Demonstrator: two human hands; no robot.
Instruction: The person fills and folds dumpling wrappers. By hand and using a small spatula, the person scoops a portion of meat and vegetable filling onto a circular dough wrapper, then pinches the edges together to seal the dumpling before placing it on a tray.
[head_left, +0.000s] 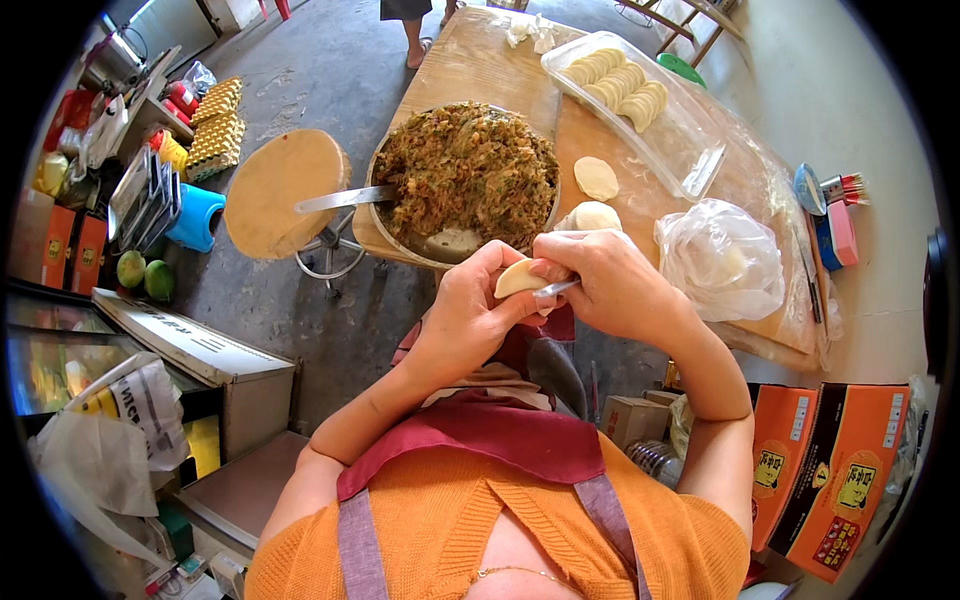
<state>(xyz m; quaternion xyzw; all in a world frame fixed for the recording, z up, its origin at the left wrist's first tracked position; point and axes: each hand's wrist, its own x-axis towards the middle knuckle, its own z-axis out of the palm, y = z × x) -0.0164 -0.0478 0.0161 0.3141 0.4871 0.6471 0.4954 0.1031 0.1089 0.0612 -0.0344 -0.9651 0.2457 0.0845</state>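
Observation:
Between my two hands is a folded dumpling (517, 279), a pale half-moon of dough. My left hand (480, 300) cups it from the left with thumb and fingers. The fingertips of my right hand (600, 274) pinch its right end, and a metal utensil handle (556, 288) also sticks out of that hand. Just beyond my hands sits a round metal basin (377, 225) heaped with chopped filling (469, 169). A flat metal spatula or knife (341, 199) rests in it, its end over the left rim. Round dough wrappers (592, 216) lie stacked beside my right hand, with a single wrapper (596, 178) farther off.
A clear plastic tray (686, 154) holds rows of folded dumplings (619, 86) on the wooden table (442, 71). A plastic bag (724, 259) lies at the right. Left of the table stands a round stool (285, 195). A person's leg (414, 41) shows beyond the table.

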